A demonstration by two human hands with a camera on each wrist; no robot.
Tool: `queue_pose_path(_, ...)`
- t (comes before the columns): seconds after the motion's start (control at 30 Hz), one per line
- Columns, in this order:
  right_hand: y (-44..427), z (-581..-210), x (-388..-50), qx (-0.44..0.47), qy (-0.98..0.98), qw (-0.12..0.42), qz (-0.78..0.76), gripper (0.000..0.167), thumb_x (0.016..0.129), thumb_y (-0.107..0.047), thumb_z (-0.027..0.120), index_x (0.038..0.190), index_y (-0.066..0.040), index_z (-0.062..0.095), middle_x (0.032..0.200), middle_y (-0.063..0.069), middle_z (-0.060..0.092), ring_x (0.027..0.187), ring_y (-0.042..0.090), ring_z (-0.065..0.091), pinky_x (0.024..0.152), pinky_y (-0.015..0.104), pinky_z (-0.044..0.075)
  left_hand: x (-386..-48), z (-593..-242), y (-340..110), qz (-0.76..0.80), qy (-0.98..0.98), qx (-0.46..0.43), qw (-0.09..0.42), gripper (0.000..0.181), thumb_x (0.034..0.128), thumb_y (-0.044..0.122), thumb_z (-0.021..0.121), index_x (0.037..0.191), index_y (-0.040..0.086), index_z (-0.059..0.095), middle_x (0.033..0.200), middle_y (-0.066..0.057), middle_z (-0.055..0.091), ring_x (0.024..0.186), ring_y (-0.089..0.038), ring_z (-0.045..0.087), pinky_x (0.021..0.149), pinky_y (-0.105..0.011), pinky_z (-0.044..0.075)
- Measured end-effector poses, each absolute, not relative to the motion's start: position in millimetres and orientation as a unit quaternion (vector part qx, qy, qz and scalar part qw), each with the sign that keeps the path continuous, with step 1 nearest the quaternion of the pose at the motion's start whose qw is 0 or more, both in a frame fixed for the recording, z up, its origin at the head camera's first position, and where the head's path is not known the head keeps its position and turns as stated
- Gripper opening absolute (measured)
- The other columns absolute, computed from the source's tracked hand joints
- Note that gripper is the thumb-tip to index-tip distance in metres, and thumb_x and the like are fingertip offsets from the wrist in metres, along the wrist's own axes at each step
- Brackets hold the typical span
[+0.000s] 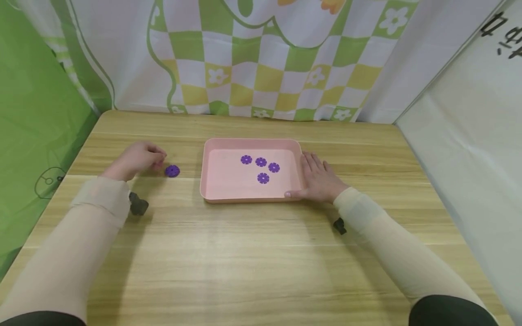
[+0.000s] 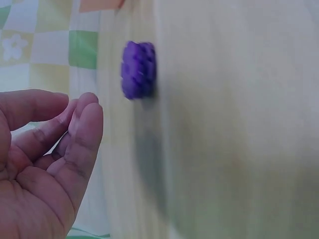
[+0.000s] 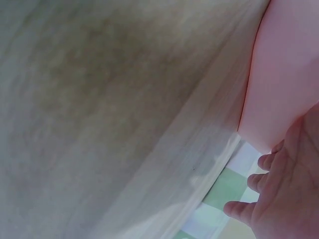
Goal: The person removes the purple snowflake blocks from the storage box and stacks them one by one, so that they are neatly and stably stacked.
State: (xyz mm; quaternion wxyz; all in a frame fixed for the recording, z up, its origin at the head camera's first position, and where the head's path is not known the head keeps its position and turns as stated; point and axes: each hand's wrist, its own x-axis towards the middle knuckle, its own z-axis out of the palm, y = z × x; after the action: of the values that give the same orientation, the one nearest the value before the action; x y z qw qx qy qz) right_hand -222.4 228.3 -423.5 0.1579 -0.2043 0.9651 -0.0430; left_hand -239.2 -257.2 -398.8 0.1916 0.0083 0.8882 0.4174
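Pink tray, head view: the pink tray [image 1: 224, 174] is set on the wooden table [image 1: 244, 253], between the two hands.
Purple discs, head view: four notched purple discs [image 1: 263, 178] are laid flat inside the tray, three in a slanting row toward the back, one nearer the front.
Purple stack, head view: a purple stack [image 1: 172, 170] is seen on the table, left of the tray and apart from it.
Left hand, head view: the left hand [image 1: 140, 158] is held just beside the stack, fingers bent.
Right hand, head view: the right hand [image 1: 320, 181] is laid along the tray's right side, fingers extended, thumb placed at the front right corner.
Backdrop, head view: a checked curtain [image 1: 261, 68] is hung behind the table.
Stack, left wrist view: at least two discs are shown face to face, slightly blurred.
Left fingers, left wrist view: thumb and fingers are loosely curved, with a gap between; nothing is grasped, and the stack is not touched.
Right fingers, right wrist view: the palm is placed against the tray's outer wall, fingers released rather than clenched; the discs are hidden here.
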Motion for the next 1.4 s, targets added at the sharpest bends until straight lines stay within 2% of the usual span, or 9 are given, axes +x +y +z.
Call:
queue_pose_path(0.17, 228.2, -421.1, -221.3, -0.206, 0.964, 0.165, -0.044, 0.131, 0.086, -0.079, 0.059, 0.159, 0.009, -0.004, 0.168, 0.028, -0.006, 0.154, 0.045, -0.003, 0.122, 0.063, 0.004, -249.5, -390.3, -243.3, 0.410, 0.897, 0.027, 0.163, 0.044, 0.1083, 0.018, 0.049, 0.132, -0.019, 0.053, 0.110, -0.022, 0.067, 0.095, -0.026, 0.067, 0.095, -0.048, 0.053)
queue_pose_path(0.33, 228.2, -418.8, -220.4, -0.203, 0.963, 0.171, -0.044, 0.132, 0.086, -0.079, 0.060, 0.160, 0.008, -0.005, 0.168, 0.027, -0.008, 0.155, 0.044, -0.004, 0.122, 0.062, 0.003, -258.9, -379.1, -217.7, 0.410, 0.897, 0.040, 0.160, 0.046, 0.1081, 0.019, 0.048, 0.137, -0.018, 0.051, 0.123, -0.029, 0.063, 0.108, -0.037, 0.064, 0.101, -0.052, 0.051)
queue_pose_path(0.43, 228.5, -418.2, -220.4, -0.203, 0.963, 0.170, -0.043, 0.132, 0.085, -0.079, 0.060, 0.160, 0.008, -0.005, 0.168, 0.027, -0.008, 0.155, 0.044, -0.003, 0.122, 0.062, 0.003, -265.2, -372.8, -200.0, 0.409, 0.896, 0.048, 0.166, 0.046, 0.1082, 0.020, 0.048, 0.139, -0.015, 0.051, 0.128, -0.029, 0.060, 0.112, -0.040, 0.063, 0.104, -0.053, 0.049)
queue_pose_path(0.6, 228.7, -418.5, -221.5, -0.203, 0.965, 0.163, -0.042, 0.130, 0.086, -0.077, 0.061, 0.160, 0.008, -0.003, 0.168, 0.026, -0.006, 0.155, 0.045, -0.001, 0.122, 0.063, 0.004, -275.1, -364.5, -168.3, 0.408, 0.894, 0.076, 0.170, 0.043, 0.1065, 0.019, 0.052, 0.137, -0.011, 0.054, 0.130, -0.028, 0.060, 0.112, -0.038, 0.063, 0.103, -0.050, 0.049)
queue_pose_path(0.83, 227.8, -419.6, -221.5, -0.202, 0.965, 0.163, -0.037, 0.130, 0.086, -0.077, 0.061, 0.160, 0.009, -0.004, 0.168, 0.027, -0.006, 0.154, 0.045, -0.002, 0.122, 0.063, 0.004, -286.8, -363.4, -131.9, 0.386, 0.899, 0.114, 0.175, 0.038, 0.1027, 0.016, 0.056, 0.130, -0.011, 0.058, 0.120, -0.026, 0.064, 0.104, -0.034, 0.063, 0.094, -0.044, 0.053)
queue_pose_path(1.07, 228.8, -422.1, -221.2, -0.202, 0.966, 0.157, -0.040, 0.130, 0.085, -0.079, 0.060, 0.160, 0.009, -0.001, 0.169, 0.026, -0.003, 0.155, 0.044, -0.001, 0.122, 0.063, 0.006, -297.5, -362.2, -104.7, 0.334, 0.912, 0.149, 0.189, 0.030, 0.1002, 0.017, 0.058, 0.120, -0.005, 0.064, 0.110, -0.021, 0.066, 0.095, -0.026, 0.061, 0.088, -0.042, 0.052)
queue_pose_path(1.27, 228.4, -420.9, -219.9, -0.202, 0.965, 0.160, -0.049, 0.131, 0.085, -0.079, 0.060, 0.160, 0.007, -0.003, 0.169, 0.025, -0.005, 0.155, 0.043, -0.002, 0.122, 0.062, 0.005, -306.8, -363.3, -85.6, 0.300, 0.921, 0.152, 0.195, 0.029, 0.0980, 0.014, 0.062, 0.119, -0.006, 0.062, 0.106, -0.018, 0.066, 0.087, -0.024, 0.060, 0.086, -0.040, 0.054)
queue_pose_path(1.4, 228.6, -420.5, -219.3, -0.204, 0.965, 0.159, -0.048, 0.129, 0.086, -0.078, 0.060, 0.160, 0.007, -0.004, 0.169, 0.026, -0.005, 0.155, 0.043, -0.002, 0.122, 0.062, 0.005, -312.2, -368.5, -75.5, 0.299, 0.920, 0.148, 0.204, 0.023, 0.0963, 0.009, 0.063, 0.113, -0.006, 0.063, 0.098, -0.015, 0.063, 0.082, -0.022, 0.057, 0.082, -0.039, 0.055)
